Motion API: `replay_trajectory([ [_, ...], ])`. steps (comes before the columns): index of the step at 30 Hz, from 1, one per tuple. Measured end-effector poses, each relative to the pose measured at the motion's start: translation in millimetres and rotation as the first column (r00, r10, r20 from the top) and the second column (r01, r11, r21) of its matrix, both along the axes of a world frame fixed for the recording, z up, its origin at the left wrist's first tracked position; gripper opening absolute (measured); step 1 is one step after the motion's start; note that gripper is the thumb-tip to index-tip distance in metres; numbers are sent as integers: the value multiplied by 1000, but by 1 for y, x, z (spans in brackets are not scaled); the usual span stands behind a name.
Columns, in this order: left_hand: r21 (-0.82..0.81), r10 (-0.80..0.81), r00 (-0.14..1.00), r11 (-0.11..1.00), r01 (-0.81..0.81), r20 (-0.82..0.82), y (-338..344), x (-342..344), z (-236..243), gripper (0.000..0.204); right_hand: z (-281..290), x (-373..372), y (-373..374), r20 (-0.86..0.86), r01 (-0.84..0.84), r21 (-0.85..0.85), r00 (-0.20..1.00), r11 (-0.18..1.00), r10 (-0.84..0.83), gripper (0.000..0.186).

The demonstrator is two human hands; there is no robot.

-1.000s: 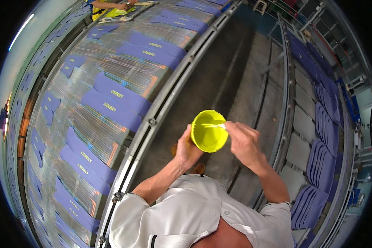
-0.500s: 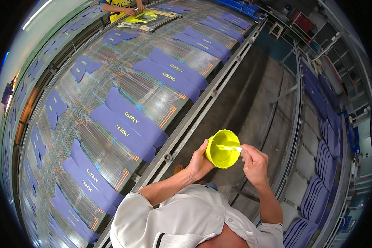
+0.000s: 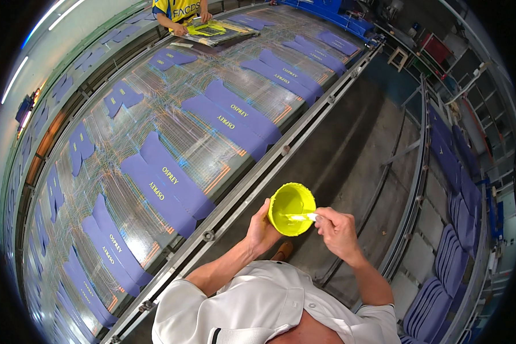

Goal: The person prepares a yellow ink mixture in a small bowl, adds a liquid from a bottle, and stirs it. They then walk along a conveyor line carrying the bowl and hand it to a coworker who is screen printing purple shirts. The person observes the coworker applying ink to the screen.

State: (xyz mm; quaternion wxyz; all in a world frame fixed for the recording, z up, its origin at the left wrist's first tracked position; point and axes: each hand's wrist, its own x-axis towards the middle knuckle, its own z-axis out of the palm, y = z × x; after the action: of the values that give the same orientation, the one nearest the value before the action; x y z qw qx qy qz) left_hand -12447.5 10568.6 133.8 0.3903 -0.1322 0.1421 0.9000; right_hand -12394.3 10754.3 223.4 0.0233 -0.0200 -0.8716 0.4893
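My left hand [image 3: 262, 232] is wrapped round the side of a bright yellow cup [image 3: 278, 200] and holds it tilted, its mouth toward me. Thick yellow ink or paint coats its inside and rim. Between the fingers of my right hand [image 3: 339, 232] is a pale stirring stick [image 3: 303, 217]. Its far end reaches into the yellow stuff, and that hand is just right of the rim. Both hands are in front of my chest, over the walkway. My left fingertips behind the cup are hidden.
A long table [image 3: 160, 123] on my left bears purple cut pieces [image 3: 169, 178] with yellow print. A metal rail [image 3: 249, 186] edges it. Far off, a person in yellow [image 3: 178, 8] handles a printing screen [image 3: 229, 35]. Purple pieces [image 3: 450, 252] lie along a rack on my right; beyond is a stool [image 3: 397, 59].
The cup, stick and both my hands have shifted a little left in the view. The stick stays in the cup. The far person's hands have moved apart on the screen, and more of that person shows.
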Motion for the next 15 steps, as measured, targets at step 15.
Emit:
replay_trajectory([
  [15,-14,72,997,997,-72,-38,79,-17,18,53,38,-21,81,107,-75,56,992,996,68,11],
])
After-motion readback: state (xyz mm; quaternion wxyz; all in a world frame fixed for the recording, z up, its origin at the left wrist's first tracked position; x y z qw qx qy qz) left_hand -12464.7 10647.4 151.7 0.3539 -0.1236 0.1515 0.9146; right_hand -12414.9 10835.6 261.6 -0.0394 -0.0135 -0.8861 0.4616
